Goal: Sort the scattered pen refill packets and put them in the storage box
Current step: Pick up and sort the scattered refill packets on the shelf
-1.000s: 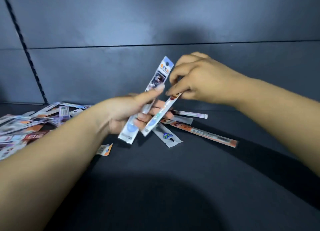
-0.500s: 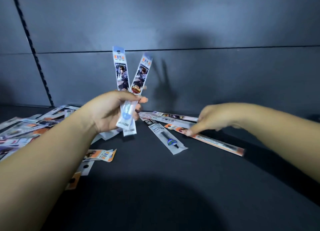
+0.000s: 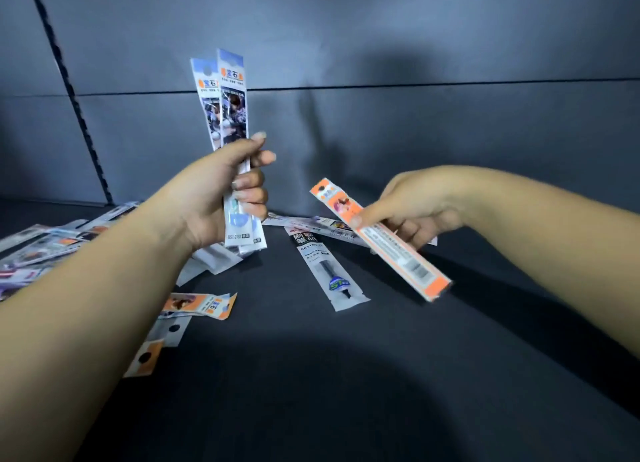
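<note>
My left hand (image 3: 221, 198) grips two blue-topped refill packets (image 3: 227, 98) upright, side by side and overlapping, above the dark surface. My right hand (image 3: 412, 205) pinches an orange-edged refill packet (image 3: 381, 240), lifted off the surface and slanting down to the right. A white packet with a black refill (image 3: 329, 271) lies flat between my hands. More packets (image 3: 311, 223) lie behind it under my right hand. A heap of packets (image 3: 45, 247) spreads at the left, partly hidden by my left forearm. No storage box is in view.
An orange-and-white packet (image 3: 201, 304) and two more packets (image 3: 157, 344) lie beside my left forearm. The dark table surface (image 3: 346, 375) stretches toward me. A dark panelled wall (image 3: 415, 122) rises close behind the packets.
My right hand has picked the orange-edged packet up off the surface and raised it. The two packets in my left hand have closed from a V to side by side.
</note>
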Tool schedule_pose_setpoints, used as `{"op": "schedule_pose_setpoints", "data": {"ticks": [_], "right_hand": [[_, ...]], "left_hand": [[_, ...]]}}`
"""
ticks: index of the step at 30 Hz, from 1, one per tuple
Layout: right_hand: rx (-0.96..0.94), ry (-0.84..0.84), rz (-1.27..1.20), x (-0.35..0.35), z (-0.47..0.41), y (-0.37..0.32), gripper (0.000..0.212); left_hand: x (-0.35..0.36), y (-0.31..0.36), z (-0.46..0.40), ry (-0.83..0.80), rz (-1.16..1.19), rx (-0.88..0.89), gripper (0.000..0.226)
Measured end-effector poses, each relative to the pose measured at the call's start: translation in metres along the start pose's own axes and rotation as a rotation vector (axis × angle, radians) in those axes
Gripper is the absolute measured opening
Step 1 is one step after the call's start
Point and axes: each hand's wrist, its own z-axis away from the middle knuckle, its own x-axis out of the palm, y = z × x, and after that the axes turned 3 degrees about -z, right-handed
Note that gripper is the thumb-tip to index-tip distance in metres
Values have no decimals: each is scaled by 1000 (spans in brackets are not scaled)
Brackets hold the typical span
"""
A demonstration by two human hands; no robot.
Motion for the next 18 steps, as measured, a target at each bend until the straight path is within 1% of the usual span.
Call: {"op": "schedule_pose_setpoints", "data": {"ticks": [3, 8, 10, 14, 16, 18], "right_hand": [[17, -15, 88, 28, -26, -18, 34], [40, 56, 432, 57, -44, -29, 47], [29, 34, 450, 58, -45, -29, 47], [6, -50, 320, 58, -40, -27, 42], [1, -108, 356, 52, -29, -22, 41], [8, -180, 443, 42, -15, -13, 35]], "left_hand": [[-5, 0, -3, 60, 51, -8, 35], [-11, 1, -5, 81, 68, 1, 31], [-10, 1, -4, 69, 65, 7, 32], [-8, 2, -3, 57, 53, 12, 32], [-9, 3, -4, 60, 65, 11, 32], [-11, 4, -4, 64, 77, 15, 32]]}}
